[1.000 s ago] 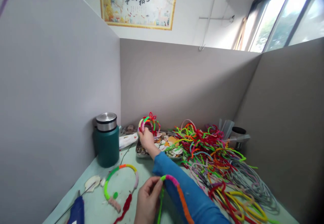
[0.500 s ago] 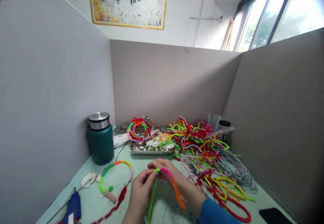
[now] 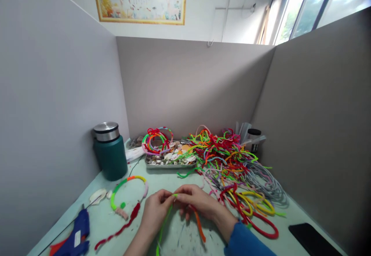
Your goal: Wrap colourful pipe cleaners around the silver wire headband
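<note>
Both hands meet above the front of the table. My left hand [image 3: 158,210] is closed, thumb and finger pinching a bright green pipe cleaner [image 3: 164,225] whose tail hangs down toward the table's front edge. My right hand [image 3: 196,200] pinches the same strand just beside it. Below the right fingers dangles an orange fuzzy end [image 3: 199,225]; the stretch between it and the green is hidden by that hand. To the left lies a multicoloured wrapped ring [image 3: 114,194], with a red fuzzy strand [image 3: 127,223] trailing from it.
At left are a blue glue gun [image 3: 77,231] and a green bottle [image 3: 110,157]. Behind stands a metal tray [image 3: 171,166] of shells with wrapped rings on it. A pipe cleaner heap [image 3: 220,151], yellow-handled scissors [image 3: 261,204] and a black phone [image 3: 313,238] occupy the right.
My right hand has turned over the strand and now pinches it beside the left. The pink stretch seen before is covered. The whole view has shifted slightly.
</note>
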The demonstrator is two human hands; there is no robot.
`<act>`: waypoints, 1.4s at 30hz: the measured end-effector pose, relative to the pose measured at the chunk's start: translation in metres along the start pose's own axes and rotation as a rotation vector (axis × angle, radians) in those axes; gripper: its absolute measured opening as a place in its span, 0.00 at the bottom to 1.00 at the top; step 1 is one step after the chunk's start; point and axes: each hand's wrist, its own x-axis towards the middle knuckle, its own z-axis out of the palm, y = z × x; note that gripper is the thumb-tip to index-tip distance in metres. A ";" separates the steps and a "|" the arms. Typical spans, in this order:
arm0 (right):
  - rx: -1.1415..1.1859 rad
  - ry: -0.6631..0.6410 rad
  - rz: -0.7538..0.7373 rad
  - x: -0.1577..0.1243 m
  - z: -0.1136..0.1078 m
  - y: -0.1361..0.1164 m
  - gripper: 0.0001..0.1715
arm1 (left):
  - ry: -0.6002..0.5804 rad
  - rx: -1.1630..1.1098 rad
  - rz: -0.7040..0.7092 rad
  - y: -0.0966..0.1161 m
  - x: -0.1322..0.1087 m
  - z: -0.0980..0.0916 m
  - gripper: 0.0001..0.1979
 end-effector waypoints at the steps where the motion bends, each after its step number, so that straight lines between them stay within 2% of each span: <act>1: -0.056 0.032 -0.011 0.001 0.000 0.003 0.18 | 0.016 0.069 -0.010 0.000 0.000 0.000 0.13; 5: -0.230 0.153 -0.095 0.007 0.002 0.013 0.11 | 0.027 0.224 -0.014 0.004 -0.001 -0.001 0.13; 12: -0.380 0.246 -0.235 0.008 0.005 0.013 0.09 | -0.006 0.147 0.007 0.001 0.000 -0.001 0.14; 14: -0.383 0.256 -0.263 0.007 0.006 0.013 0.08 | -0.020 0.076 -0.016 -0.003 0.001 0.001 0.14; 20: -0.404 0.269 -0.334 0.004 0.008 0.012 0.08 | -0.120 -0.282 -0.233 -0.003 -0.001 0.005 0.16; 27: -0.414 0.261 -0.371 0.003 0.008 0.011 0.09 | -0.260 -0.615 -0.294 0.003 -0.004 0.002 0.19; 32: -0.504 0.278 -0.431 0.000 0.011 0.007 0.09 | -0.317 -0.613 -0.282 0.000 -0.005 0.003 0.20; 36: -0.546 0.276 -0.451 -0.001 0.013 0.005 0.10 | -0.314 -0.595 -0.288 0.003 -0.006 0.004 0.20; 42: -0.522 0.304 -0.471 0.001 0.010 0.006 0.11 | -0.327 -0.572 -0.257 0.010 -0.007 0.003 0.14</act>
